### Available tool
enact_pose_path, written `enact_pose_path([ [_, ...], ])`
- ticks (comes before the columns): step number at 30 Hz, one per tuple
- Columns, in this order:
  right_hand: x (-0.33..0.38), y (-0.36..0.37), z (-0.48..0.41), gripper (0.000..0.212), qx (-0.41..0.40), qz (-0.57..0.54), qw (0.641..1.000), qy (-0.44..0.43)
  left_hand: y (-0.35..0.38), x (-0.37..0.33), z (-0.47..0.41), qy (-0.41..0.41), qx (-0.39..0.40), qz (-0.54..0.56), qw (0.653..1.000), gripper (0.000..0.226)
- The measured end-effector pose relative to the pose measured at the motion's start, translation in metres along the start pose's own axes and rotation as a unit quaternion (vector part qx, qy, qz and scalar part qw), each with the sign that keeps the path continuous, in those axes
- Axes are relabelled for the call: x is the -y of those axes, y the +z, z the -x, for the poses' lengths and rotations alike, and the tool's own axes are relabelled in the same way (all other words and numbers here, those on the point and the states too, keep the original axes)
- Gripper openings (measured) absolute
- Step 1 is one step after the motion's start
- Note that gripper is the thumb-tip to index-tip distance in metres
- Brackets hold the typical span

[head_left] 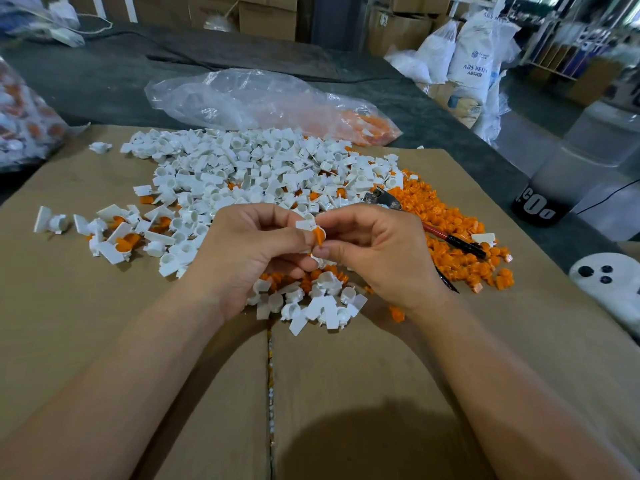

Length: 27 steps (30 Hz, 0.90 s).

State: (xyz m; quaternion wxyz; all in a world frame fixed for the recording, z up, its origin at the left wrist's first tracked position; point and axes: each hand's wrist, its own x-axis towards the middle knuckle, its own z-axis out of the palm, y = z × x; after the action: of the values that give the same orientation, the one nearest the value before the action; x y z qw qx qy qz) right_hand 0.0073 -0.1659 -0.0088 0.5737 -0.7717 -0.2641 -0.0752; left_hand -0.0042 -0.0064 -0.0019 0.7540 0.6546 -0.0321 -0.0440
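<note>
Two hands meet over the cardboard sheet (138, 341): the left hand (242, 251) curls its fingers round a white plastic clip (305, 224), and the right hand (377, 251) pinches an orange plug (319, 237) between thumb and forefinger, touching that clip just above the nearest loose parts. Beyond them sprawls the white heap (249, 161), with the orange heap (450, 209) to its right and red-handled pliers (436, 232) lying across it. Farther back, a clear plastic bag (242, 98) lies on the dark table (104, 81).
</note>
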Motion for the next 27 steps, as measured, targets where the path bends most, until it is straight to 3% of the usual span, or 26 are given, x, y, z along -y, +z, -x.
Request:
enact_pose_path([
  [14, 0.001, 0.001, 0.001, 0.031, -0.009, 0.018, 1.000, 0.005, -0.001, 0.001, -0.001, -0.015, 0.003, -0.002, 1.000, 0.020],
  [20, 0.000, 0.001, 0.001, 0.027, -0.017, 0.035, 0.999, -0.001, -0.001, 0.001, -0.002, -0.018, 0.003, -0.005, 1.000, 0.012],
  [24, 0.004, -0.002, 0.000, 0.024, -0.001, 0.030, 0.999, 0.024, 0.000, 0.001, -0.002, -0.020, -0.005, -0.001, 1.000, 0.012],
  [27, 0.006, -0.020, -0.005, 0.019, -0.054, 0.089, 0.992, 0.069, 0.000, -0.001, -0.002, -0.020, -0.016, 0.019, 0.999, 0.015],
])
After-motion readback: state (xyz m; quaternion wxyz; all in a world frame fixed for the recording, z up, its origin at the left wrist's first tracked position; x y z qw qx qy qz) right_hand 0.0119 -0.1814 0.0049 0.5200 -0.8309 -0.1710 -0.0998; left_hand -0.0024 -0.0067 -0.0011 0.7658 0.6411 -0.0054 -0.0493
